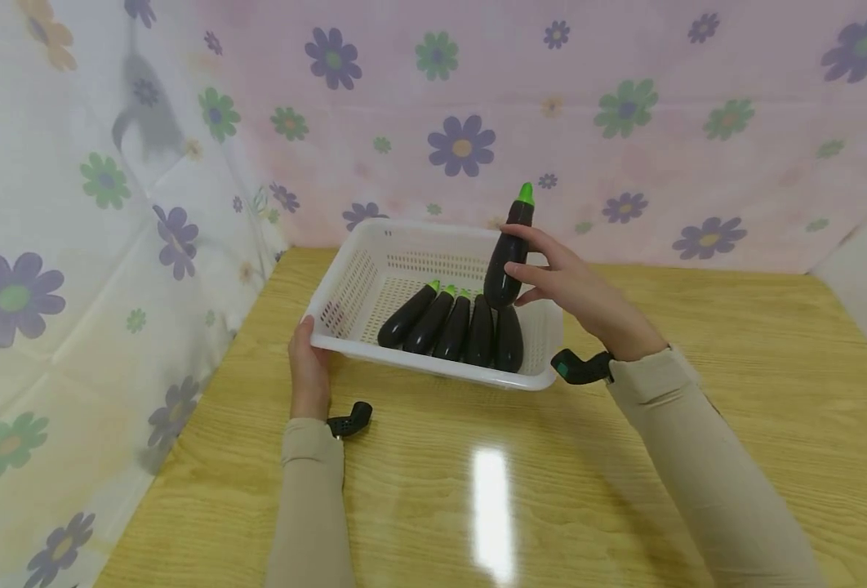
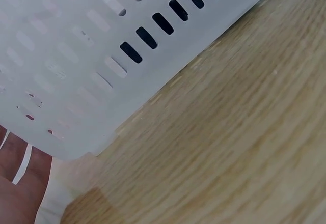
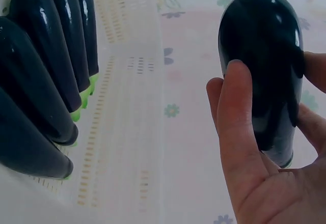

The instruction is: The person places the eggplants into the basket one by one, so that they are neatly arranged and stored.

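Observation:
My right hand (image 1: pixel 562 282) grips a dark, glossy eggplant (image 1: pixel 508 257) with a green stem, held upright over the right end of a white plastic basket (image 1: pixel 433 371). In the right wrist view the fingers (image 3: pixel 235 112) wrap around the body of this eggplant (image 3: pixel 262 66), its rounded end toward the camera. Several more eggplants (image 1: pixel 428 322) lie side by side in the basket, most with green stems pointing to the back. At the basket's front left corner, my left hand (image 1: pixel 309 367) holds the rim. The left wrist view shows part of that hand (image 2: pixel 23 178) against the basket's slotted wall.
The basket stands on a wood-grain table (image 1: pixel 419 490) near its back edge. Behind it hangs a pink floral cloth (image 1: pixel 551 106), and a pale floral cloth (image 1: pixel 59 245) closes off the left side.

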A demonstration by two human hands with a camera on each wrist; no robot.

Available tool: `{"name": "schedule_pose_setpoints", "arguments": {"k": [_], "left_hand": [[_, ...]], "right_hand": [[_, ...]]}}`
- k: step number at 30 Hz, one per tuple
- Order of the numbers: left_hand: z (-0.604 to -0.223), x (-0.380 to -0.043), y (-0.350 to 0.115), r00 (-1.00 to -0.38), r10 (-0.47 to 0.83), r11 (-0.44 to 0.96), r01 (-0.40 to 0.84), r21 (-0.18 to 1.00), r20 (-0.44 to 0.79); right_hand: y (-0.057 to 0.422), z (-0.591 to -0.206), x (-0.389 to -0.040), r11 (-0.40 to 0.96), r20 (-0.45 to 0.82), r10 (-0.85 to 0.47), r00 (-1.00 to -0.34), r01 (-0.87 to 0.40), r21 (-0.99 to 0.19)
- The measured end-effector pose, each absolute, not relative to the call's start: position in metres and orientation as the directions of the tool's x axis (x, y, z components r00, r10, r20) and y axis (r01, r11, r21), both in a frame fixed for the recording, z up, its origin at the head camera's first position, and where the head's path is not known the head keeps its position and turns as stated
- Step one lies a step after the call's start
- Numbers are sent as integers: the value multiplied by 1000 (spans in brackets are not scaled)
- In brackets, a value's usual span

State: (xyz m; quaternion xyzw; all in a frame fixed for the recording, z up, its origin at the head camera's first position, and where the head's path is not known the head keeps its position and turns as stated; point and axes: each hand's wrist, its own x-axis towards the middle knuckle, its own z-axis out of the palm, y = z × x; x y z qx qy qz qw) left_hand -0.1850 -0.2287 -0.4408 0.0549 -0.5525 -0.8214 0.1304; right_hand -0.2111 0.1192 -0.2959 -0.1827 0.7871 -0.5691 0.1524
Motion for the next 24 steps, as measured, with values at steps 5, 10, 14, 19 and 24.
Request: {"name": "schedule_pose_setpoints", "arguments": {"k": [5, 10, 14, 19, 24], "left_hand": [[-443, -184, -231, -960, -273, -338, 152, 929, 58], [-444, -185, -232, -964, -260, -348, 141, 927, 50], [-445, -185, -233, -966, -252, -337, 137, 932, 51], [-444, -183, -233, -965, -259, -324, 135, 936, 49], [-442, -184, -232, -962, -266, -339, 151, 928, 60]], "right_hand": [[99, -291, -223, 354, -96, -464, -881, -85, -931], [83, -288, -236, 398, -118, -447, -887, -79, -914], [72, -295, -250, 416, -122, -450, -885, -86, -905], [60, -301, -261, 445, -158, -466, -871, -76, -892], [49, -307, -272, 456, -206, -486, -849, -46, -889]]}}
